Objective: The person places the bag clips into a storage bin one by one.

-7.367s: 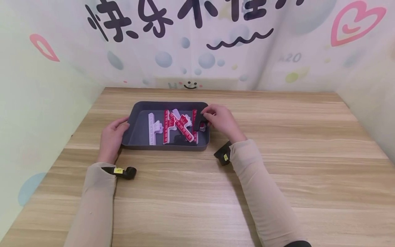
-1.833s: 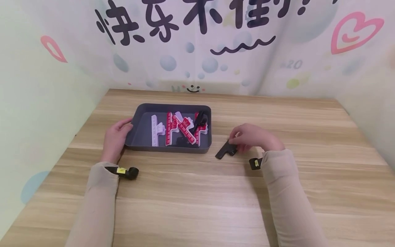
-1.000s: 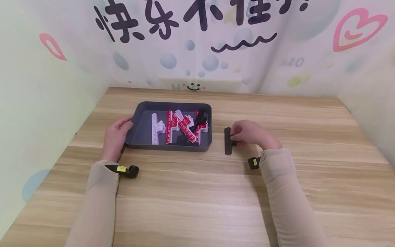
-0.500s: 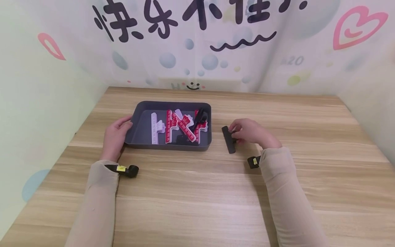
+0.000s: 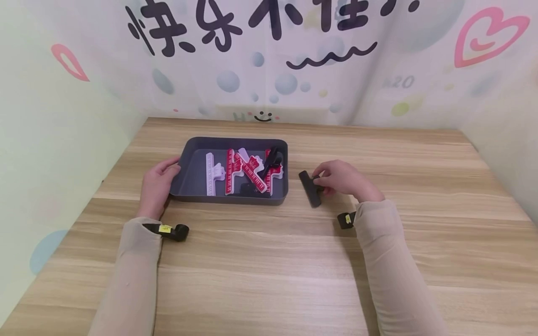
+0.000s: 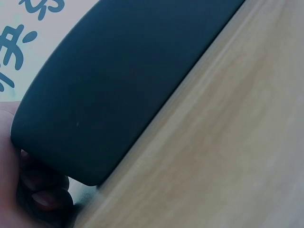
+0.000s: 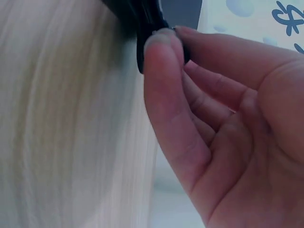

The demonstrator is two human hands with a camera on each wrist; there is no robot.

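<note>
My left hand (image 5: 156,184) grips the left end of a dark grey rectangular tray (image 5: 227,200). In the left wrist view its fingers curl under the tray's end wall (image 6: 109,85). Just right of the tray, my right hand (image 5: 342,178) pinches a black long-jawed clip (image 5: 310,189) by its handle, at or close above the tabletop; contact is unclear. Thumb and forefinger meet on this clip (image 7: 151,14) in the right wrist view. Inside the tray lie a lilac clip (image 5: 211,175), red piano-key clips (image 5: 229,179) partly overlapping, and black clips (image 5: 271,161) at the right.
The wood-grain table (image 5: 260,270) stretches in front of the tray and off to the right. A printed white backdrop (image 5: 185,93) rises behind the table's far edge. Small black cameras (image 5: 180,232) are strapped at both wrists.
My right hand has moved from the tray's right end to the table beside it, with a black clip. Over the last second the clip has turned in its fingers. My left hand stays on the tray.
</note>
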